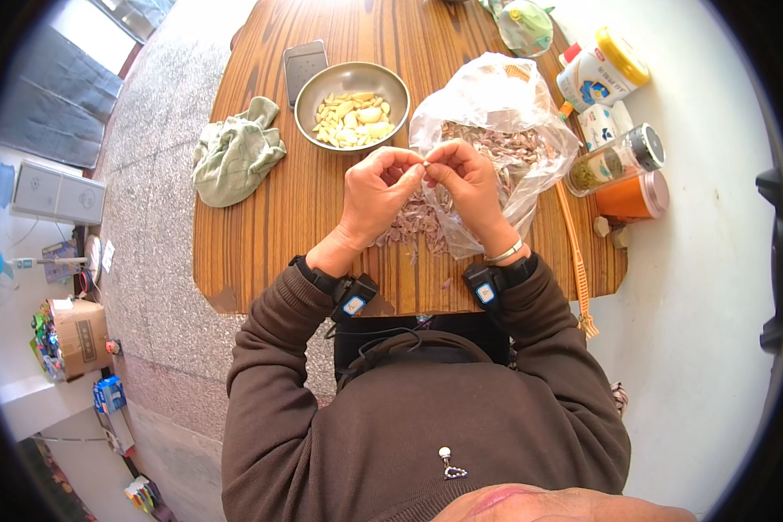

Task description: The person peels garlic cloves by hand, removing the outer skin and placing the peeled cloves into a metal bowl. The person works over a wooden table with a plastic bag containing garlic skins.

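Note:
My left hand (382, 189) and my right hand (466, 186) meet fingertip to fingertip, pinching a small pale garlic clove (426, 164) between them. Just beyond my left hand, a steel bowl (305, 124) holds many peeled garlic cloves (352, 119). A clear plastic bag (483, 85) lies behind and beside my right hand, with unpeeled garlic and loose skins (515, 147) in it. More purplish garlic skins (421, 225) are heaped on the wooden table under my hands, partly hidden by them.
A crumpled green cloth (238, 153) lies at the table's left, near a mobile phone (305, 65). Along the right edge stand or lie a milk powder tin (603, 72), a tissue pack (599, 124), a glass tea bottle (603, 166), an orange canister (629, 198) and an orange strap (573, 248).

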Tool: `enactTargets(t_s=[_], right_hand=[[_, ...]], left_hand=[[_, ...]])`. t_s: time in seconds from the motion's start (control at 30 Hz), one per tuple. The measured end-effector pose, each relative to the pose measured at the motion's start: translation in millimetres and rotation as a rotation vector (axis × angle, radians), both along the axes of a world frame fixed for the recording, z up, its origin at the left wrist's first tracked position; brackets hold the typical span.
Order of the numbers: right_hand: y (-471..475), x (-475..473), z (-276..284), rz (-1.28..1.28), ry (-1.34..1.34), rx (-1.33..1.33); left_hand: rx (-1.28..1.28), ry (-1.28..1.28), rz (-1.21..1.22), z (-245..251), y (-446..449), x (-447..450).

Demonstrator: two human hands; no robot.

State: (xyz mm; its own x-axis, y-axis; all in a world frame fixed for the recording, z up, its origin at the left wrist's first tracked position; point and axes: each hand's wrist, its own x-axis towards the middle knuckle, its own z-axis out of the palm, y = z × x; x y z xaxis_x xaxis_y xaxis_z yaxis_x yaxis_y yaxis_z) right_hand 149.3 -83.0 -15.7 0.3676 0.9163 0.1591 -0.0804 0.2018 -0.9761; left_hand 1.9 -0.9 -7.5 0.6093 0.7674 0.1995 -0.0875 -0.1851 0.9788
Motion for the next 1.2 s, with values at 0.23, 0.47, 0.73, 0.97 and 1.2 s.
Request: enactTargets(t_s=[0.23,0.47,0.73,0.97,1.2], right_hand=[[-4.8,-5.2,7.2,-0.101,-0.268,0.013],[-1.4,-5.3,5.5,0.005,-0.114,0.065],[-2.7,-3.8,3.7,0.150,0.236,-0.021],[-3.5,0.9,7.7,0.214,0.376,-0.069],[-3.4,7.2,12.6,0.118,0.439,-0.103]], left_hand=[[0.025,0.041,0.029,0.5,-3.6,-0.2],[-0.086,-0.055,0.031,2.0,-4.3,1.7],[0.452,0.051,0.184,7.0,-3.5,3.5],[-0.004,-0.096,0.048,-1.6,-0.3,1.7],[-0.291,-0.277,0.028,-4.2,11.4,-7.8]])
